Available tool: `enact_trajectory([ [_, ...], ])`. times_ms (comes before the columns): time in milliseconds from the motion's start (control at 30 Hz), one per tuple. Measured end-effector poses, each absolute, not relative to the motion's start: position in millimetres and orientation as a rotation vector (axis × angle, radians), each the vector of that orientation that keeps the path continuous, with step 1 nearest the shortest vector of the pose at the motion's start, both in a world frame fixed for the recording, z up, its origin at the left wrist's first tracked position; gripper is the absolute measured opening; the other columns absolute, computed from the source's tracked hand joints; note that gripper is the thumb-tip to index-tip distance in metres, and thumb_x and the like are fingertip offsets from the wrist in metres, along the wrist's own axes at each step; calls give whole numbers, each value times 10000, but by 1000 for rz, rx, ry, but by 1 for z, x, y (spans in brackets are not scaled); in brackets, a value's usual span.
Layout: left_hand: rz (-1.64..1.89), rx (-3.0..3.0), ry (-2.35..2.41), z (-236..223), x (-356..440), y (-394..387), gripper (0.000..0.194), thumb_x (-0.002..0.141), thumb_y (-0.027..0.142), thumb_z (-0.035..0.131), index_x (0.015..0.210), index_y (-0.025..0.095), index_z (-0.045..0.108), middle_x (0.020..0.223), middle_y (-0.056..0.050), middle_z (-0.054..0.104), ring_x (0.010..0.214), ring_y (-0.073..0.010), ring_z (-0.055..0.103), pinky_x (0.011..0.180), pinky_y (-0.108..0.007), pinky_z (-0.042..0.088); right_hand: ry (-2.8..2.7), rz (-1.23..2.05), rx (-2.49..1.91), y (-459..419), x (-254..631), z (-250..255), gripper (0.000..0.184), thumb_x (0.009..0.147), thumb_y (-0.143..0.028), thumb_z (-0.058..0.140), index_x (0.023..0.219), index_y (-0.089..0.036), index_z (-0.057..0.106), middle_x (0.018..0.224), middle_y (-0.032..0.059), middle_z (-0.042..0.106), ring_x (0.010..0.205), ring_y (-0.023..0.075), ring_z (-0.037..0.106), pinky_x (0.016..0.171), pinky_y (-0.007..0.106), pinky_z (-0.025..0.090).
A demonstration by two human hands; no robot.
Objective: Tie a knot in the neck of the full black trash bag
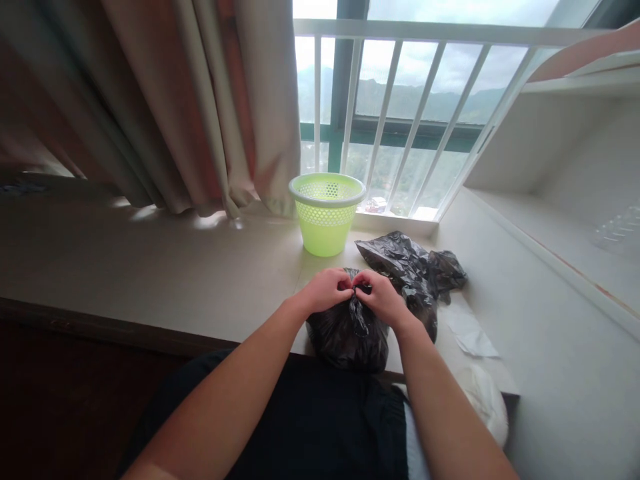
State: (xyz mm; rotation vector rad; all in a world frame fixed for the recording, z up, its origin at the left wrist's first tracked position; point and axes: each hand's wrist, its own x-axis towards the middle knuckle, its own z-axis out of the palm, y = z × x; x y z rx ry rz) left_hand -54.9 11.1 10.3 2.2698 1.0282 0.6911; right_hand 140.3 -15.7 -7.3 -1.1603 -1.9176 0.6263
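A full black garbage bag [345, 340] rests at the front edge of the pale ledge, against my body. My left hand [327, 290] pinches the gathered top of the bag from the left. From the right, my right hand [380, 297] pinches the same top, fingertips meeting the left ones. A twisted end of plastic hangs down the bag's front below my fingers. Just beyond my hands stands a light green perforated basket [326, 233], upright. Crumpled black plastic [405, 260] lies to the right of the basket; part of it is behind my right arm.
The ledge [200, 273] runs left beneath long curtains [195, 100]. White railings [387, 107] stand before the window. A white shelf unit [540, 280] bounds the right side. A white paper sheet [473, 333] and a whitish bundle [483, 400] lie beside my right forearm.
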Motion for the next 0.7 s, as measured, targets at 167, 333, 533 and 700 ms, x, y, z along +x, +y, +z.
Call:
enact_trajectory([
  [167, 670, 2250, 1022, 14, -55, 10, 99, 828, 230, 660, 766, 181, 718, 813, -17, 658, 796, -178, 609, 742, -280, 439, -1958, 562, -1164, -15, 136, -11, 98, 835, -147, 578, 856, -236, 611, 865, 16, 649, 831, 204, 605, 776, 322, 462],
  [333, 638, 2253, 993, 16, -59, 13, 152, 853, 265, 632, 761, 179, 716, 798, -17, 661, 788, -180, 595, 729, -283, 414, -1988, 550, -1184, -18, 133, -9, 115, 844, -139, 558, 895, -237, 589, 861, 14, 633, 824, 204, 583, 772, 319, 441],
  [533, 602, 2155, 998, 12, -62, 19, 238, 901, 341, 580, 779, 174, 698, 768, -4, 666, 767, -174, 589, 704, -278, 394, -1995, 541, -1118, -21, 132, -5, 177, 838, -90, 543, 915, -243, 588, 903, 22, 637, 871, 213, 594, 820, 334, 453],
  [700, 658, 2089, 1031, 5, -59, 18, 199, 885, 328, 601, 928, 174, 718, 762, 17, 644, 731, -158, 565, 688, -266, 398, -1950, 481, -1039, -18, 136, -9, 184, 840, -73, 533, 878, -245, 584, 926, 31, 583, 894, 215, 592, 839, 340, 471],
])
